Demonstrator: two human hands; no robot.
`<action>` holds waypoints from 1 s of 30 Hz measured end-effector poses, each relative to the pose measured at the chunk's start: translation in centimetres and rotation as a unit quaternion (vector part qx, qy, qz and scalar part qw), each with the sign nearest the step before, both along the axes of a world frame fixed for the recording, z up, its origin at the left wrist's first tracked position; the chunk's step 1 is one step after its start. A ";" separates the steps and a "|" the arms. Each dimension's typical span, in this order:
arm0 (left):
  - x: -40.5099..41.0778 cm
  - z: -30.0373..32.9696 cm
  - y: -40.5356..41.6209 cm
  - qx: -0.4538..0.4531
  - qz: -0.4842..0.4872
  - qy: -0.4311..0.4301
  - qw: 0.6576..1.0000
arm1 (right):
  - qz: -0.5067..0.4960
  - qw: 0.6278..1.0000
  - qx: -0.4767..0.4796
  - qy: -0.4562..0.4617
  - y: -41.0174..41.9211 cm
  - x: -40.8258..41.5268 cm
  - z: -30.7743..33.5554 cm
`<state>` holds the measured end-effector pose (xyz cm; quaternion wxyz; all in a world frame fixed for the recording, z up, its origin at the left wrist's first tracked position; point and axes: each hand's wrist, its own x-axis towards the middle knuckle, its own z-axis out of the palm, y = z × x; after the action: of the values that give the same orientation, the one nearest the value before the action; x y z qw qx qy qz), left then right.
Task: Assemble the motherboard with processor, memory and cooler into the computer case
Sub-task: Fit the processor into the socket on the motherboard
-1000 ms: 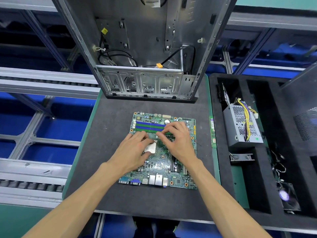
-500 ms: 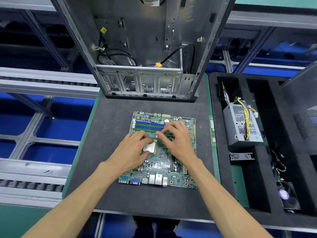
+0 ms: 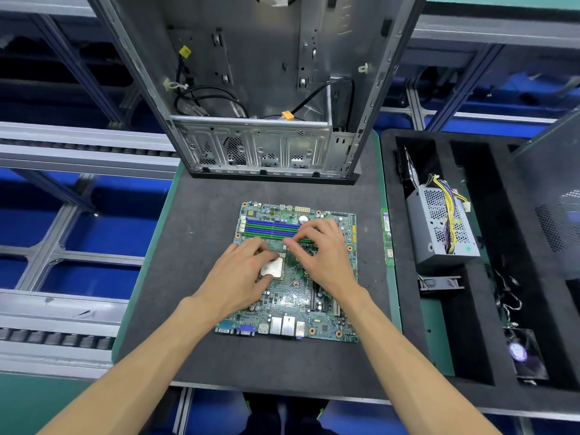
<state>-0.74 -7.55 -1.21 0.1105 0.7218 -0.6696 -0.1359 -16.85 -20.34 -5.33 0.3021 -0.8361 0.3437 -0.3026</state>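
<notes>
- The motherboard (image 3: 292, 296) is your landmark: a flat green rectangular circuit board, densely studded with small components, lying on the dark, grainy foam mat (image 3: 201, 246).
- Along the board's far edge run parallel memory slots (image 3: 270, 228), long narrow strips in blue and green plastic.
- Near the board's middle sits the processor (image 3: 272, 267), a square with a dull, brushed metal lid; any printing on it is too small to read.
- Your left hand (image 3: 238, 277) rests on the board with fingers curled, thumb and fingertips touching the processor's left and near edges.
- Your right hand (image 3: 326, 255) hovers over the board's right half, fingers bent and close together, thumb and forefinger pinched just beyond the processor; you cannot tell what, if anything, sits between them.
- On the board's near edge stand shiny metal port housings (image 3: 282, 325) and a blue connector.
- Beyond the board stands the computer case (image 3: 260, 89), open bare grey sheet steel with perforated vents, black cables and a yellow plug inside.
- Right of the board, at the mat's edge, lies a slim green memory stick (image 3: 387, 237); its labels are unreadable.
- Further right, a black foam tray (image 3: 439, 340) holds a perforated grey metal power supply (image 3: 439, 227) with yellow wires, and a black fan (image 3: 524, 356).
</notes>
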 end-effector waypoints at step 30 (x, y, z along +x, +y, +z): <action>-0.5 -0.6 0.4 -0.006 0.077 0.043 0.996 | 0.020 1.000 0.003 -0.007 0.6 -0.3 0.6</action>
<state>-1.21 -7.13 -1.84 0.1535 0.7641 -0.6074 -0.1542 -17.11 -19.77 -4.68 0.3132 -0.8398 0.3255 -0.3012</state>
